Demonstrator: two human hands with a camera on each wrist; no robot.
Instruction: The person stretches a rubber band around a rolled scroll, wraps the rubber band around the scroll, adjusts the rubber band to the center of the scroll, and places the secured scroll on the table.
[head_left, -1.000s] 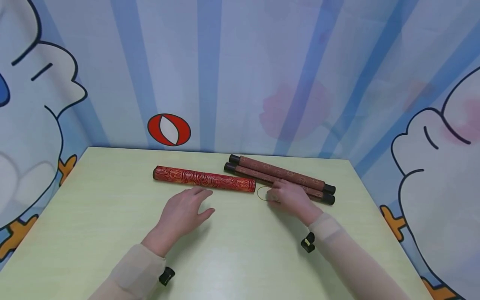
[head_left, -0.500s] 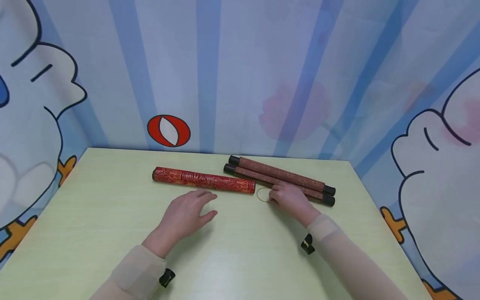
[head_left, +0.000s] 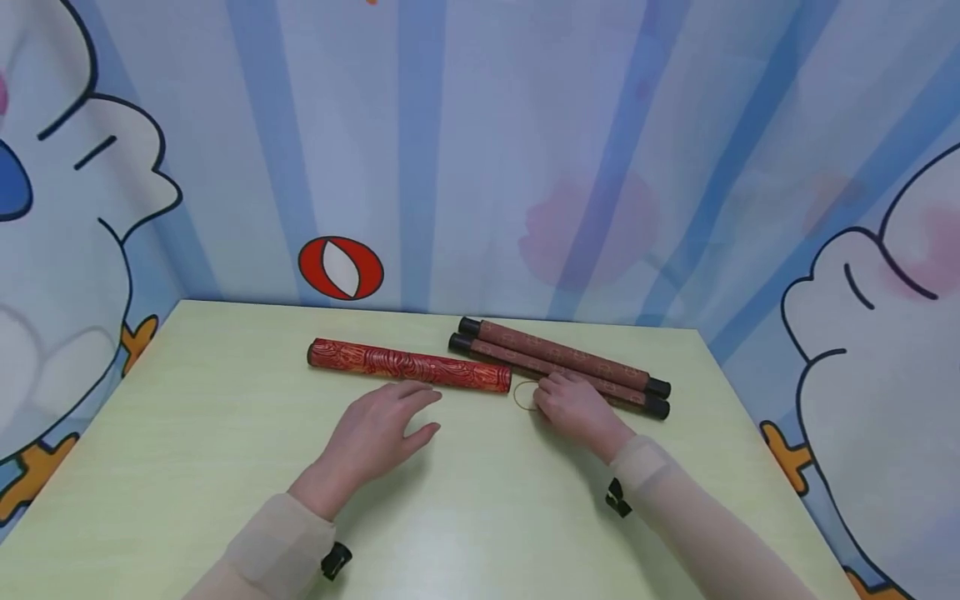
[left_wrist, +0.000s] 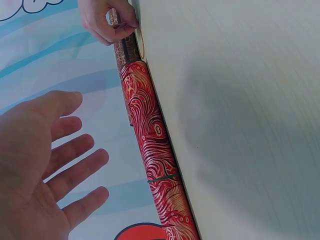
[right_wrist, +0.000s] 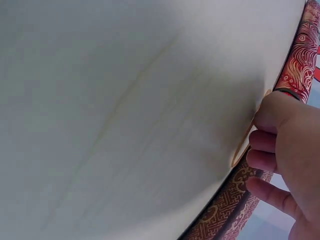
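A thin yellowish rubber band (head_left: 523,396) lies as a loop on the table, by the right end of a red swirl-patterned roll (head_left: 408,366). My right hand (head_left: 579,410) pinches the band's right side between thumb and forefinger, just in front of two brown scrolls with black ends; the nearer scroll (head_left: 517,358) is partly behind the hand, the farther scroll (head_left: 570,348) is behind it. My left hand (head_left: 375,433), fingers spread and holding nothing, hovers in front of the red roll. In the left wrist view a thin green band (left_wrist: 164,177) crosses the red roll.
The pale wooden table (head_left: 450,517) ends at the back against a blue striped curtain (head_left: 480,150) with cartoon prints. Similar printed cloth stands at both sides. Each sleeve has a small black device at the wrist.
My left hand has shifted slightly to the right. The right hand stays at the rubber band, and the rolls lie where they were; the head view has tilted slightly.
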